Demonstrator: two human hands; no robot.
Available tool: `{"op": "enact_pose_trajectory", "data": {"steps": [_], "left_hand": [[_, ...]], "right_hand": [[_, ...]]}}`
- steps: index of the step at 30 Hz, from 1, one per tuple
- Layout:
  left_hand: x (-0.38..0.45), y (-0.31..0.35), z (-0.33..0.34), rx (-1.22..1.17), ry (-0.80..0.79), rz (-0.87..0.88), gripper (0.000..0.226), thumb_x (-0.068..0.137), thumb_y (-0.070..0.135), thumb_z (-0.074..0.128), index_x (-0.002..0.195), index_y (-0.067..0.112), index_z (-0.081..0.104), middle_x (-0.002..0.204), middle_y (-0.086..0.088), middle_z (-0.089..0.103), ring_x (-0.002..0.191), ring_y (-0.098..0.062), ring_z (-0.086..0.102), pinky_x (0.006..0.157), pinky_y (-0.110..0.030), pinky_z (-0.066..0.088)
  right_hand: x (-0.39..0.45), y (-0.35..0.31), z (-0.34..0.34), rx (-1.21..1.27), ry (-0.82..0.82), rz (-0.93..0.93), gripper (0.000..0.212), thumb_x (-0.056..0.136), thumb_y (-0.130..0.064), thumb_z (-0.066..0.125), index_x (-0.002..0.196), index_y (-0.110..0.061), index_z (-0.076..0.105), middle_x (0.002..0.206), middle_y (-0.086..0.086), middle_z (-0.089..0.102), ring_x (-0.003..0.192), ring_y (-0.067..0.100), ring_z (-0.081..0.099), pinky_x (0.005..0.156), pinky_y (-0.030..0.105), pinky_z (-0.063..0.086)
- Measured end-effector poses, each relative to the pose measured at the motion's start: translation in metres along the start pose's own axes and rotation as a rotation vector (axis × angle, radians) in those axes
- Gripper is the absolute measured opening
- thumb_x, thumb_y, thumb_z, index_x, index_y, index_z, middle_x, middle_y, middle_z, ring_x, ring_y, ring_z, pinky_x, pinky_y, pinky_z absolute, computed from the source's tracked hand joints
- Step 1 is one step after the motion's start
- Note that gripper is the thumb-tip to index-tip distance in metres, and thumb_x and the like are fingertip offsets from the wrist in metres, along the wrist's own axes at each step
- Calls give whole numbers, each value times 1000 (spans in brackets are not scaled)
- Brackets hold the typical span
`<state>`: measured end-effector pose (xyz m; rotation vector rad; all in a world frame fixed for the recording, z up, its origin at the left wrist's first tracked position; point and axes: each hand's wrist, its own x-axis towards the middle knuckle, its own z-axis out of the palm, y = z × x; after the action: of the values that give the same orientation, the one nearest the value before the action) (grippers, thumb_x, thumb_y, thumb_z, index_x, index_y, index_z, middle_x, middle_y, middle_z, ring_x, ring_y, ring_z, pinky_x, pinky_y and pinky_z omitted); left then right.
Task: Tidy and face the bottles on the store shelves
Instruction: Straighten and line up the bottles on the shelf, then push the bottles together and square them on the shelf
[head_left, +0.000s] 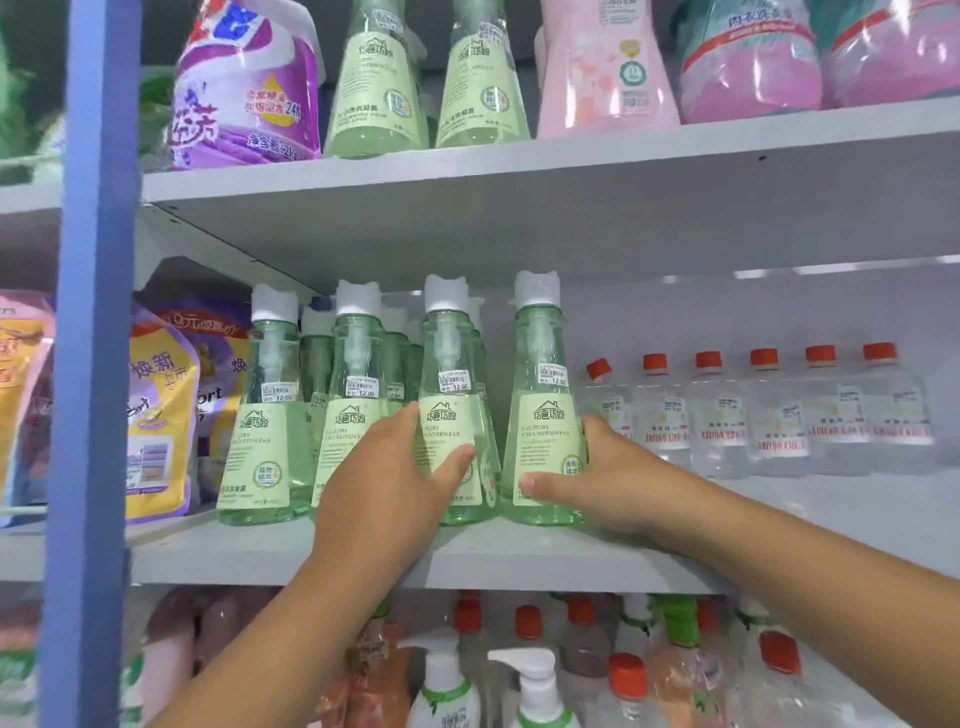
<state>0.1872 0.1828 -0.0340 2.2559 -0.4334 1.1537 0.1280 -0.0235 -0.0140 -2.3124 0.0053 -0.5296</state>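
Both hands are on the front row of green pump bottles on the middle shelf (467, 556). The left hand (384, 483) curls round the third green bottle (452, 415), thumb across its label and fingers behind its left side. The right hand (597, 478) wraps the fourth green bottle (540, 415), thumb low on the label, fingers round its right flank. Both bottles stand upright near the shelf's front edge, labels facing out, just beside each other.

The likeliest slip, as I judge it, comes from the shape: these bottles are wide at the base and narrow at the neck, with tall white caps, so a push given high up could tip one into its neighbours. The first green bottle (265, 415) and second green bottle (353, 415) stand close on the left, with more rows crowded behind, so one toppling could set off several. On the right, the small clear bottles (769, 415) with red caps stand near the fourth bottle; a sideways shove of the right hand could knock the nearest, which already leans. Sliding either held bottle too far forward could take its base off the shelf lip

Each green bottle holds pale green liquid, filled roughly to the shoulder; the clear ones hold colourless liquid
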Motion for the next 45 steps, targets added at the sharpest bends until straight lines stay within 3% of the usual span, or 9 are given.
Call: {"op": "enact_pose_trajectory", "data": {"steps": [9, 13, 15, 20, 26, 31, 37, 41, 45], "left_hand": [[2, -5, -13, -184, -65, 14, 63, 93, 61, 58, 147, 31, 44, 136, 16, 59, 113, -12, 60, 85, -33, 48], [9, -55, -42, -343, 224, -47, 39, 98, 45, 58, 134, 29, 55, 116, 16, 62, 84, -13, 61, 75, -37, 53], [19, -90, -54, -322, 288, -186, 43, 95, 39, 61, 133, 21, 54, 124, 3, 60, 106, -22, 60, 91, -45, 52], [34, -123, -56, -351, -125, -449, 50, 92, 48, 67, 130, 19, 52, 116, 1, 63, 100, -25, 58, 81, -37, 45], [33, -126, -60, -298, -146, -384, 52, 93, 51, 66, 132, 22, 50, 108, 4, 61, 90, -21, 52, 77, -34, 40], [29, -115, -59, -152, -203, -440, 77, 94, 57, 58, 148, 11, 29, 143, -14, 52, 124, -39, 53, 89, -44, 44], [-66, -71, -57, -343, 197, -74, 49, 98, 33, 60, 144, 19, 46, 144, 3, 50, 137, -21, 43, 111, -38, 38], [-180, -66, -13, -582, 110, 1, 25, 90, 22, 62, 114, 29, 64, 115, 14, 62, 110, -7, 60, 94, -15, 43], [-233, -81, 58, -623, -75, -216, 38, 89, 18, 73, 116, 37, 57, 121, 23, 57, 112, -2, 59, 99, -37, 50]], "right_hand": [[-5, -4, 2, -144, 65, 24, 90, 78, -65, 75, 144, -23, 32, 128, -7, 62, 105, 14, 63, 84, 34, 54], [-1, -1, -1, -71, 19, 13, 86, 78, -63, 75, 144, -26, 34, 119, -13, 62, 98, 5, 63, 76, 27, 49], [4, 4, -2, -15, 1, 14, 83, 76, -61, 79, 141, -26, 41, 121, -16, 65, 104, 4, 64, 88, 31, 52], [5, 2, -1, 49, -50, -18, 67, 81, -49, 80, 138, -33, 48, 121, -18, 68, 106, 2, 65, 85, 25, 50], [7, 6, 0, 32, -34, -26, 61, 85, -46, 78, 137, -33, 49, 125, -16, 67, 107, 1, 64, 87, 25, 48], [-9, -7, 1, -31, -42, -45, 49, 90, -45, 73, 131, -28, 52, 120, -17, 65, 104, 2, 64, 72, 15, 43], [-76, -5, 13, -222, 421, -255, 55, 97, -47, 62, 144, -24, 45, 139, -8, 56, 123, 8, 55, 100, 30, 47], [-162, 55, 59, -136, 654, -579, 17, 96, -16, 55, 106, -11, 67, 100, -7, 63, 97, 8, 61, 85, 19, 46], [-169, 139, 114, 112, 514, -168, 23, 97, -10, 61, 99, -33, 66, 103, -16, 64, 95, 9, 63, 80, 19, 51]]}}
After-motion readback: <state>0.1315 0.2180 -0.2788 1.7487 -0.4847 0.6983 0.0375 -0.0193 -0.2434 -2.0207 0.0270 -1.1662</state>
